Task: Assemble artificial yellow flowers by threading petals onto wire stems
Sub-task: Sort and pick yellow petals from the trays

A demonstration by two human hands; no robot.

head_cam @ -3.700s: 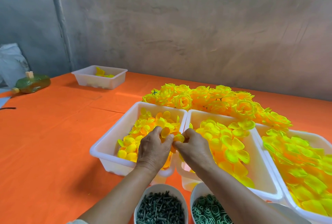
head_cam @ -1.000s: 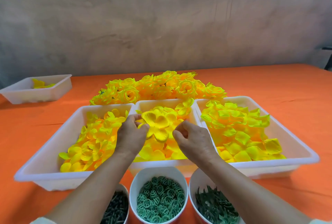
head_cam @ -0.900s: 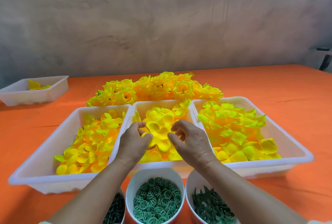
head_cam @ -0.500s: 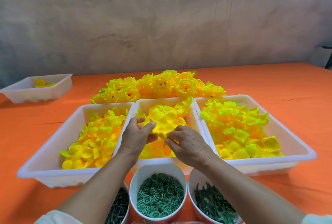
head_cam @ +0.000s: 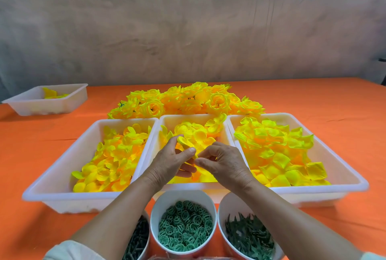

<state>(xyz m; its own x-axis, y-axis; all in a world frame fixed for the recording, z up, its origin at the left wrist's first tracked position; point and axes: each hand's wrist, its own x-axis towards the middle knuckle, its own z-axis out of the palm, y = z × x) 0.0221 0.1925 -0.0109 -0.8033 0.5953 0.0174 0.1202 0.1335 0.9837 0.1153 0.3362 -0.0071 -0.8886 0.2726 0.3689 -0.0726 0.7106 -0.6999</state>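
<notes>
My left hand (head_cam: 170,162) and my right hand (head_cam: 226,164) meet over the middle white tray (head_cam: 193,116), which is full of loose yellow petals. Between thumb and fingers my left hand pinches a small yellow petal piece (head_cam: 184,141). My right hand's thumb and forefinger pinch at the same piece from the right. Any wire stem is hidden by the fingers. A heap of finished yellow flowers (head_cam: 188,101) lies behind the trays.
A left tray (head_cam: 62,168) and a right tray (head_cam: 342,165) hold more yellow petals. Three white cups sit nearest me: dark stems (head_cam: 139,241), green rings (head_cam: 184,226), dark green leaves (head_cam: 249,236). A small tray (head_cam: 69,97) stands far left on the orange table (head_cam: 334,103).
Both hands have drawn closer together over the middle tray and now pinch one petal piece between them; earlier the left hand held a larger petal cluster higher up.
</notes>
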